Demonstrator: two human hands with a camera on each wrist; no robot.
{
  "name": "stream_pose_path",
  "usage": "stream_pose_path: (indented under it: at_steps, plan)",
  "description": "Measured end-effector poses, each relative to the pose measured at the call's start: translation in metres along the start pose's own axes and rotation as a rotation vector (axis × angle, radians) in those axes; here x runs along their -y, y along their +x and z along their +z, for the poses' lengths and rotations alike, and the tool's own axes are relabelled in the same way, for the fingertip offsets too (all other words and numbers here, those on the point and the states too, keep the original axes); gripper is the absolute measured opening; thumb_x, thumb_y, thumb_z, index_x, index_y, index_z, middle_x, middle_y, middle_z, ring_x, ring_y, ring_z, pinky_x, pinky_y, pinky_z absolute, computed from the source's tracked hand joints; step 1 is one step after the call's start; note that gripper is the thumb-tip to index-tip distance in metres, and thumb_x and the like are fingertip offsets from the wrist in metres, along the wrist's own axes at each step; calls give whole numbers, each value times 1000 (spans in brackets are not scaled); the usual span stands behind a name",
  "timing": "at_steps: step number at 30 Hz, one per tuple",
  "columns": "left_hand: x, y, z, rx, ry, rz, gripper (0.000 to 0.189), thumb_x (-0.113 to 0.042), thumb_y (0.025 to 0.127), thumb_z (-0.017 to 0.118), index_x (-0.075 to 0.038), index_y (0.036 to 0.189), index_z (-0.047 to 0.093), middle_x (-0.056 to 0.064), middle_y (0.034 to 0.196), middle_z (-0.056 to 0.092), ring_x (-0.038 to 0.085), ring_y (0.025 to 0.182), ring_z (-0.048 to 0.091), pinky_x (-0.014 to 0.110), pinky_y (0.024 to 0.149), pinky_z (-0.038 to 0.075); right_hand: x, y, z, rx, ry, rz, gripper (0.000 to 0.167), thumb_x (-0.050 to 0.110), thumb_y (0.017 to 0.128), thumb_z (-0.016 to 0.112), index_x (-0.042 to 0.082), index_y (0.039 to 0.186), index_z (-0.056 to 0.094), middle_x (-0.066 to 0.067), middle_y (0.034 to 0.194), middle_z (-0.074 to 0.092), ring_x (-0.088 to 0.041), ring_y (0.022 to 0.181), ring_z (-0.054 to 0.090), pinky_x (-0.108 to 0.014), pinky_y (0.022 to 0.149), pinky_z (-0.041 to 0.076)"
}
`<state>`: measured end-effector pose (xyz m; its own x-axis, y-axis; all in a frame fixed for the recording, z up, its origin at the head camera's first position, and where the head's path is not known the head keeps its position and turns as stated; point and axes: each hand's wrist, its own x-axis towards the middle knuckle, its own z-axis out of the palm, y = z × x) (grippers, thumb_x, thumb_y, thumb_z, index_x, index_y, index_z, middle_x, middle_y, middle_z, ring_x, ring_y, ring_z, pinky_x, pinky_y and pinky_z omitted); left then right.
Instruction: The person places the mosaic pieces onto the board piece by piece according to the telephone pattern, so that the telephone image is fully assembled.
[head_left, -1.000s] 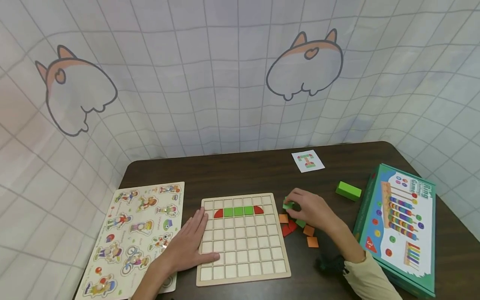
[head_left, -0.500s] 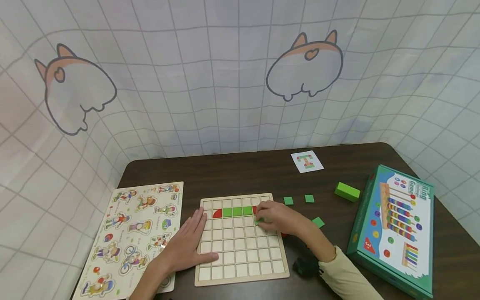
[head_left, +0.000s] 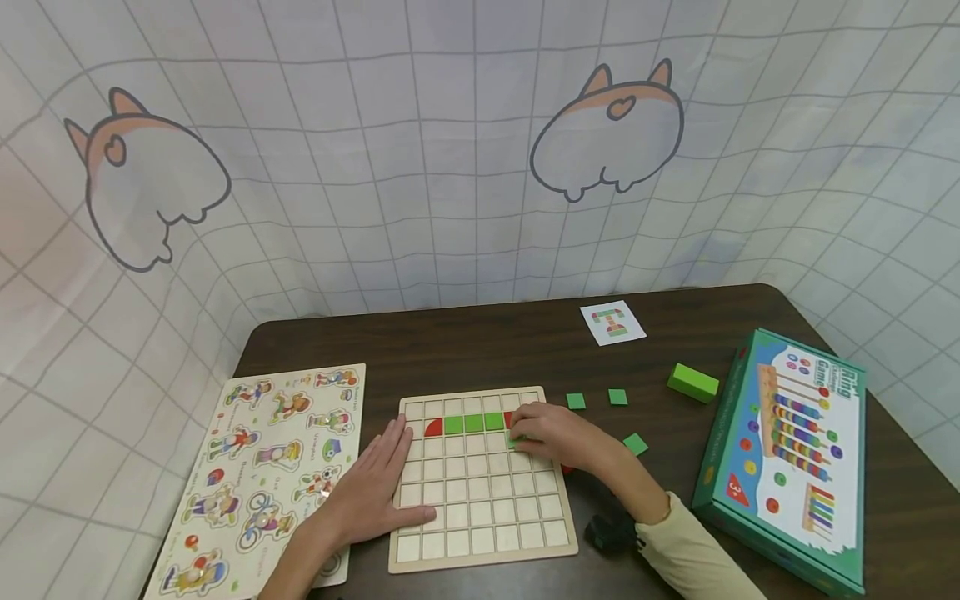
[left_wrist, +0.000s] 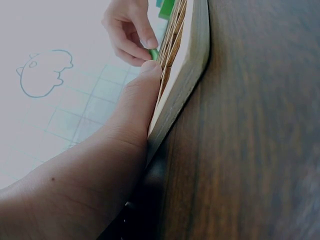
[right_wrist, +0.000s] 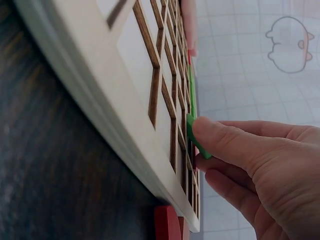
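Note:
A wooden grid board (head_left: 487, 508) lies on the table. Across its second row runs a line of tiles: a red quarter-round tile (head_left: 434, 427), green square tiles (head_left: 474, 423), and a red tile partly hidden by my right hand. My right hand (head_left: 558, 433) pinches a green square tile (right_wrist: 198, 137) between thumb and fingers; the tile stands tilted at a cell just below the right end of that row. My left hand (head_left: 378, 487) rests with straight fingers along the board's left edge, its thumb over the lower left cells.
Loose green tiles (head_left: 617, 397) lie right of the board, with a red tile (right_wrist: 167, 222) by its edge. Behind them are a pattern card (head_left: 612, 322) and a green block (head_left: 693, 382). A game box (head_left: 787, 458) stands right; a picture puzzle board (head_left: 262, 475) lies left.
My right hand has moved left from the loose tiles to the board, carrying a green tile, and over the last half second stays nearly in place. My left hand has not moved.

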<state>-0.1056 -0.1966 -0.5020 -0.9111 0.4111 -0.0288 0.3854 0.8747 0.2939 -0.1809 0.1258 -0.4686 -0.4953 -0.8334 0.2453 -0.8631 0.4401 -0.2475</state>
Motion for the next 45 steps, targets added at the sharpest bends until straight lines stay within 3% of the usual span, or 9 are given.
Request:
stream_pose_path:
  at_steps: [7,13,18,22,28,39,45]
  plan:
    - [0,-2,0,4,-7,-3,117,-85,75,48,-7,156,15,10,165,5,26,153,10,45,122,22,3,1,0,21,26,43,11,15,86,72,11,96,74,-1,101,68,-14,94,62,-24,82,55]
    - [0,-1,0,-4,-14,4,117,-85,75,48,-7,156,14,9,165,4,26,153,10,46,122,23,2,-3,-3,1,-64,11,11,19,86,73,14,95,76,-2,104,67,-16,97,58,-28,83,53]
    - [1,1,2,3,-12,7,117,-85,75,47,-8,156,13,8,166,3,25,153,9,45,122,22,-6,-26,-31,-57,-47,124,28,21,84,75,11,109,73,-4,109,63,-16,95,56,-27,75,53]
    - [2,2,3,15,-14,7,118,-86,75,47,-8,156,13,8,166,1,24,153,7,45,123,21,-18,-57,-47,-133,-84,200,27,16,79,79,9,105,74,-3,103,63,-15,89,58,-27,70,54]
    - [2,0,2,17,-7,-6,118,-86,75,46,-8,156,13,8,166,1,25,153,8,45,123,22,-26,-81,-54,-15,-47,258,22,14,83,75,10,104,74,-2,106,64,-18,94,62,-30,75,56]
    - [1,2,1,16,-9,-8,118,-85,75,47,-7,156,14,8,166,2,25,153,8,44,123,21,-27,-79,-54,146,99,317,21,15,87,71,11,107,73,-3,111,65,-21,98,64,-34,79,56]
    - [0,1,1,14,-10,-11,118,-86,74,47,-7,156,14,8,166,3,25,153,8,44,123,21,-29,-78,-50,205,111,352,20,16,86,72,12,105,73,-2,106,65,-17,91,64,-32,75,56]
